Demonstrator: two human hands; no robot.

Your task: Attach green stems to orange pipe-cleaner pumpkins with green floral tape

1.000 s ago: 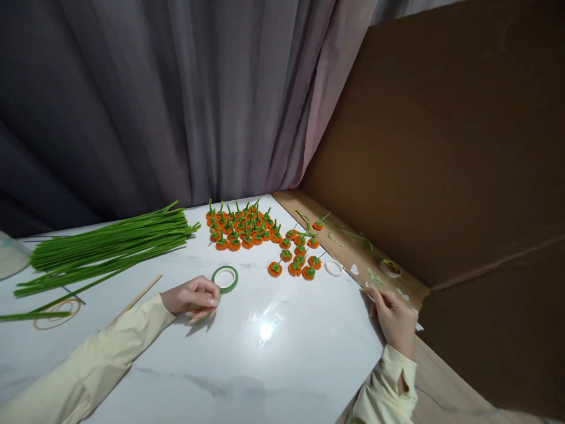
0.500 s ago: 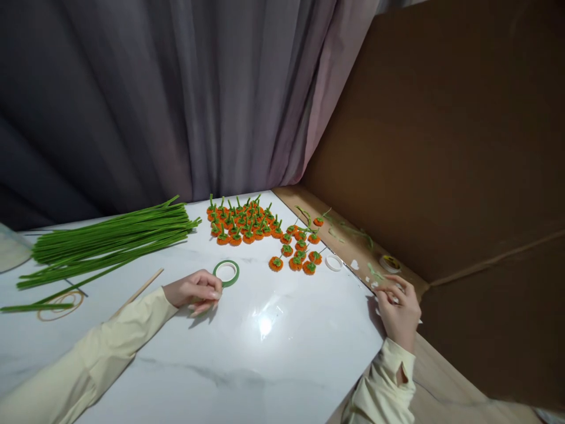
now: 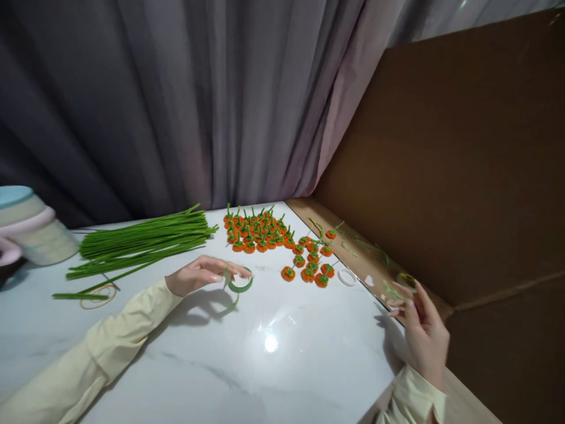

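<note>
My left hand pinches the rim of a green tape roll and holds it tilted just above the white marble table. My right hand hovers at the table's right edge with its fingers spread, and I see nothing in them. Small white and green scraps lie on the cardboard strip just beyond its fingertips. Both arms wear pale yellow sleeves.
Several orange pipe-cleaner pumpkins with green stems lie at the back, with a smaller group and a white ring nearby. A bundle of green pipe cleaners lies at left. Stacked containers stand far left. A cardboard wall rises at right.
My left hand has picked the green tape roll up off the table. My right hand has lifted off the scraps at the edge and spread its fingers. The view has shifted left.
</note>
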